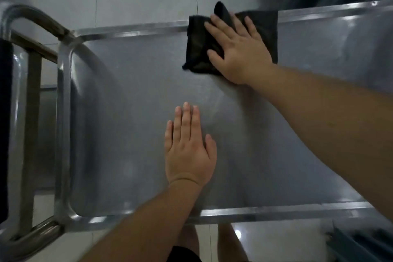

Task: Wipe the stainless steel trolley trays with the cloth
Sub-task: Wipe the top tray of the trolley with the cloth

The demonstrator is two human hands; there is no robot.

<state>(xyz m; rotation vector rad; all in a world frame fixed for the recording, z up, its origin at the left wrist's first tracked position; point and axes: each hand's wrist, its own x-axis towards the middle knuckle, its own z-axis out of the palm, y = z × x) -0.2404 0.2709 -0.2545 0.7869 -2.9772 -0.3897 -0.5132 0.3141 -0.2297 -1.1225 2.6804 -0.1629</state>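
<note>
Steel tray [131, 125]: dark cloth [197, 49] at far rim, pressed flat by right hand [238, 53], fingers straight. Left hand [189, 151] rests flat, fingers straight, nearer on tray.

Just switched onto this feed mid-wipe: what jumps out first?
The dark cloth stands out most, spread flat at the far edge of the steel tray under the right hand, whose fingers lie straight on it. The left hand rests flat on the bare metal nearer the person. The trolley's rounded handle bar curves off at the left.
</note>
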